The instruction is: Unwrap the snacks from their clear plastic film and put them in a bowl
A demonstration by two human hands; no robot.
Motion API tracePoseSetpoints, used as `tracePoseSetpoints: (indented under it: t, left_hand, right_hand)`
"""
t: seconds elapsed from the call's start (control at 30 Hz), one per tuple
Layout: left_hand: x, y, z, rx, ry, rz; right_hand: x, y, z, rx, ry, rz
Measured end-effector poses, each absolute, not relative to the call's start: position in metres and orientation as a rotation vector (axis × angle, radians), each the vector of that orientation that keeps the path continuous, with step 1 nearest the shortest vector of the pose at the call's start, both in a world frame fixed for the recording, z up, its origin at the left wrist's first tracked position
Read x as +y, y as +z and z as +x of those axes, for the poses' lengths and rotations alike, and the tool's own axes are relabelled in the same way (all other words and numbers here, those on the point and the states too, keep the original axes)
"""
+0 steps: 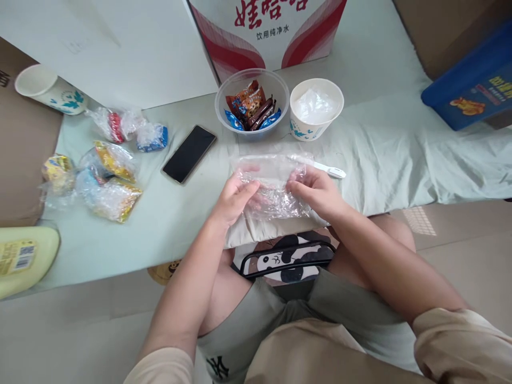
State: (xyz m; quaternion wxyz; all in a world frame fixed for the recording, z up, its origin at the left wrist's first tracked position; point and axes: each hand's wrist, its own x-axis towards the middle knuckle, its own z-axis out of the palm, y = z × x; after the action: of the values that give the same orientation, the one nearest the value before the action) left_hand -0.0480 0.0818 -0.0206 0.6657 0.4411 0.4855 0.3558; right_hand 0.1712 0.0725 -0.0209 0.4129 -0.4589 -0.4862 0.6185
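A crinkled clear plastic bag [276,200] is stretched between my two hands at the front edge of the cloth-covered table. My left hand [239,194] grips its left side, thumb on top and fingers seen through the film. At the right side, my right hand [314,189] pinches the plastic between thumb and fingers. Just behind the right hand lies a white plastic strip or handle [332,170], partly covered. Beyond the bag stand a clear round bowl [224,109] of wrapped snacks [250,104] and a paper cup [308,128] with clear plastic inside.
A black phone [190,153] lies left of the bowl. Several plastic-wrapped packets [110,192] and a tipped paper cup [66,98] are farther left. A yellow-green bottle [30,261] lies at the left edge. A red-and-white carton [272,48] and a blue container [472,80] stand behind.
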Motion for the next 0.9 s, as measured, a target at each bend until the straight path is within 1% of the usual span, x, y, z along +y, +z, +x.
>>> tracePoseSetpoints:
  t: [0.13, 0.23, 0.37, 0.53, 0.67, 0.8, 0.9]
  left_hand:
    - [0.085, -0.019, -0.052, 1.122, 0.711, 1.072]
    - [0.087, -0.020, -0.056, 1.137, 0.778, 1.081]
    - [0.087, -0.017, -0.059, 1.109, 0.840, 1.018]
    - [0.087, -0.013, -0.058, 1.102, 0.839, 1.005]
    - [0.086, -0.009, -0.059, 1.042, 0.917, 0.946]
    - [0.088, -0.007, -0.063, 0.992, 0.990, 0.959]
    - [0.091, -0.009, -0.067, 0.935, 0.945, 1.046]
  right_hand:
    - [0.073, -0.019, 0.171, -1.153, 1.530, -1.166]
    - [0.072, -0.020, 0.172, -1.123, 1.590, -1.168]
    - [0.070, -0.021, 0.174, -1.225, 1.668, -1.142]
    - [0.069, -0.021, 0.174, -1.149, 1.696, -1.062]
    - [0.070, -0.019, 0.174, -0.984, 1.686, -0.966]
    - [0.073, -0.021, 0.175, -0.942, 1.742, -0.917]
    - [0.074, -0.025, 0.175, -0.987, 1.672, -0.956]
